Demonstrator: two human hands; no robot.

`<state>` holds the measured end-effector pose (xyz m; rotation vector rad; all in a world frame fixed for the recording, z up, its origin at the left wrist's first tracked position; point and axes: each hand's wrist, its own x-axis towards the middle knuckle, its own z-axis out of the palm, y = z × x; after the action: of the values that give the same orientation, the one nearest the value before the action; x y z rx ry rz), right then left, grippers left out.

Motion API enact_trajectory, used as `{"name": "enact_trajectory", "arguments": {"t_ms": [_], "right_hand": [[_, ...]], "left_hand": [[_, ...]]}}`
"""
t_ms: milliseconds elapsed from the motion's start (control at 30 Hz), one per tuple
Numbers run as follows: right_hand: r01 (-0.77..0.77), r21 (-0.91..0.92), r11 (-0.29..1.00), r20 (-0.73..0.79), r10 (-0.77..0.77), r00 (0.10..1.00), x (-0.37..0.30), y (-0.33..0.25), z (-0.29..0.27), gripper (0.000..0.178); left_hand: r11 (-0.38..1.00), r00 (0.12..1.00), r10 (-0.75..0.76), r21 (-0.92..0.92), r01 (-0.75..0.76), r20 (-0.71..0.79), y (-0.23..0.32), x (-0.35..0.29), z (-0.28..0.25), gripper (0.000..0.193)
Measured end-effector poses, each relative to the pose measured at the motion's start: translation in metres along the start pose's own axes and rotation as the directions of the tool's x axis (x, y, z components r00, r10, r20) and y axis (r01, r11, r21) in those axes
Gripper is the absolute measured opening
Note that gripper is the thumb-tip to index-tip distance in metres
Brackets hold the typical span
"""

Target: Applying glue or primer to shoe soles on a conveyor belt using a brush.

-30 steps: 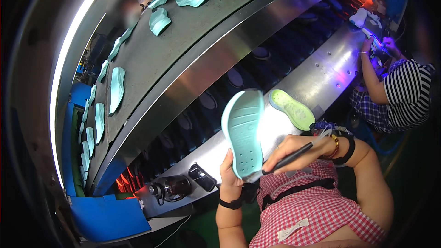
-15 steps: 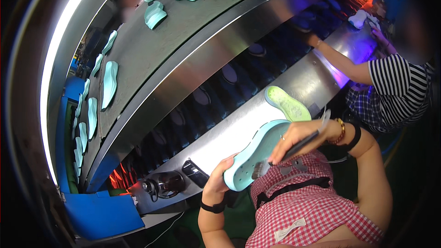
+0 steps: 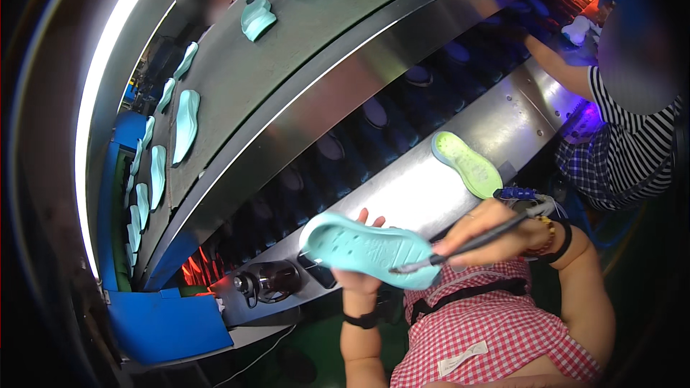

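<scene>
From my end, the head view is the only one I have, and it looks down past a checked apron [image 3: 496, 316] at both hands. The turquoise sole [image 3: 352, 241] is in the air in front of the apron, on the near side of the metal ledge [image 3: 402, 190], its holed end to the left and its grooved end to the right. I have it lying across the left hand [image 3: 357, 282]: the palm shows below the near edge and fingertips stick out past the far one, so the grip looks like a loose cradle from beneath, probably to leave the upper face clear. How far the hidden fingers curl, I cannot tell. My right hand [image 3: 489, 233] is closed on the dark handle of a brush [image 3: 483, 240], pinched rather like a pen, which I judge gives fine control of the tip. The bristles lie over the grooved end and appear to touch it, though blur makes that contact hard to confirm. Beyond the hands, a yellow-green sole [image 3: 467, 164] rests face up on the ledge, within easy reach of the right hand. A dark jug [image 3: 279, 282] and a partly hidden phone [image 3: 316, 271] sit further left along it. More turquoise pieces [image 3: 186, 126] lie spaced out on the upper belt [image 3: 287, 72], while a co-worker [image 3: 650, 154] reaches under the machine at the right.
</scene>
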<state>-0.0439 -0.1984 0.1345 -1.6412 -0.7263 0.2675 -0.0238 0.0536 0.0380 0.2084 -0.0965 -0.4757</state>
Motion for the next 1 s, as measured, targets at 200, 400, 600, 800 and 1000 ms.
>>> {"name": "enact_trajectory", "arguments": {"t_ms": [200,400,600,800,1000], "right_hand": [[-0.018,-0.094,0.995,-0.232,-0.004,0.973,0.017,0.056,0.017,0.022],[0.191,-0.254,0.948,0.201,-0.141,0.969,-0.007,0.034,0.016,0.019],[-0.011,-0.05,0.999,-0.027,0.01,1.0,0.015,0.036,0.012,0.021],[-0.143,0.11,0.984,-0.103,0.154,0.983,0.002,0.038,0.001,0.02],[0.086,0.148,0.985,0.093,-0.101,0.991,-0.003,0.05,0.001,0.019]], "left_hand": [[0.895,0.9,0.258,0.437,-0.085,-0.353,-0.048,0.022,0.01,0.08],[0.914,0.909,0.363,0.268,-0.305,-0.203,-0.029,0.021,-0.004,0.085],[0.911,0.934,0.355,0.236,-0.337,-0.035,-0.041,0.031,0.005,0.084],[0.869,0.897,0.442,0.237,-0.434,0.022,-0.023,0.031,0.017,0.083],[0.833,0.873,0.487,0.29,-0.471,0.016,-0.023,0.031,0.032,0.08]]}}
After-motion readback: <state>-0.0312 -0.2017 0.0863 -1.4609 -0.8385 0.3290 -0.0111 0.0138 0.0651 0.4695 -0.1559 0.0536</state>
